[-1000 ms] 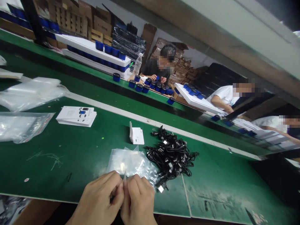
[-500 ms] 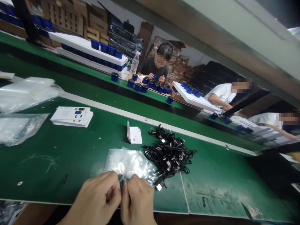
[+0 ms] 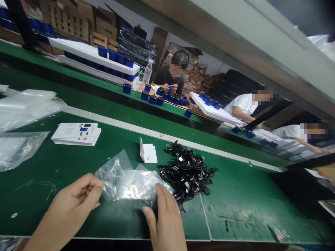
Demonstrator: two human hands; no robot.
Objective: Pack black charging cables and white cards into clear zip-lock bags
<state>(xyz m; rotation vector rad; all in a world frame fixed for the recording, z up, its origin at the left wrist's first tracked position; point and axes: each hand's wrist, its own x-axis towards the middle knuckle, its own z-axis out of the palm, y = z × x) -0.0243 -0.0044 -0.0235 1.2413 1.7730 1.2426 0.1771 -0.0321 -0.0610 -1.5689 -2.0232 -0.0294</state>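
My left hand (image 3: 81, 197) pinches the edge of a clear plastic bag (image 3: 112, 174), lifted at a slant from the bench. Beside it lie more clear plastic bags (image 3: 136, 183) in a flat pile. My right hand (image 3: 166, 212) is open, thumb apart from the fingers, over the right end of that pile; whether it touches the bags I cannot tell. Just beyond its fingertips is a heap of black USB cables (image 3: 188, 174), tied in small bundles. Behind the bags stands a folded white leaflet stack (image 3: 149, 153).
A stack of printed white cards (image 3: 75, 134) lies left on the green bench (image 3: 235, 198). Larger plastic bags (image 3: 26, 108) are at far left. Blue, black-lidded containers (image 3: 153, 100) line the raised ledge. Beyond it, several people sit working; a bottle (image 3: 147, 73) stands there.
My hands were close together at the bench's front edge and have moved apart. My left hand has gone left with a plastic bag; the right has opened. The view has shifted slightly.
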